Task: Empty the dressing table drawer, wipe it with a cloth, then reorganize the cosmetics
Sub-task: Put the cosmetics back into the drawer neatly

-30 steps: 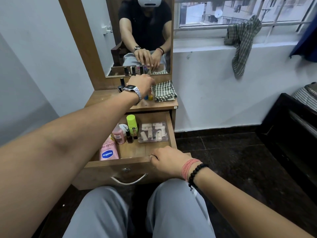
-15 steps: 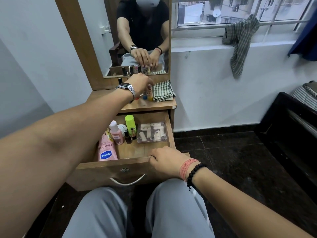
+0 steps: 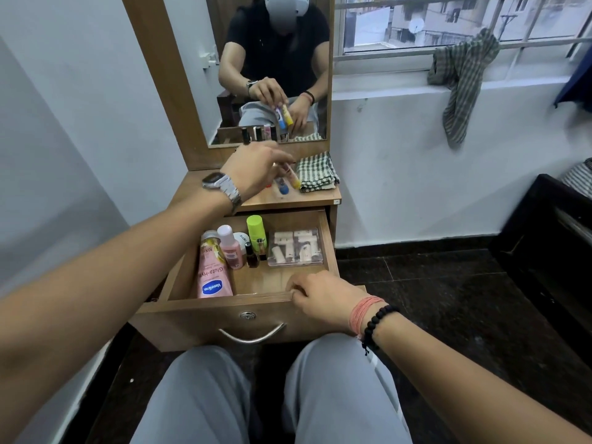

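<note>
Your left hand [image 3: 256, 169] pinches two lip balm sticks [image 3: 288, 181] above the worktop [image 3: 307, 198]; your right hand [image 3: 320, 299] grips the open drawer [image 3: 224, 310] front. Swinging them carelessly risks toppling the upright bottles [image 3: 230, 248] inside.

Mounted above the table top, a wood-framed mirror [image 3: 272, 75]. To the right, a barred window [image 3: 448, 20] looking onto grey buildings, with a green checked towel [image 3: 461, 81] draped over its white ledge [image 3: 400, 91]. Below, dark tiled floor [image 3: 448, 299]. Against the right edge, black furniture [image 3: 551, 238] bearing striped fabric [image 3: 579, 181]. At far right, dark blue cloth [image 3: 581, 78] hanging. White walls [image 3: 80, 107] all around.
</note>
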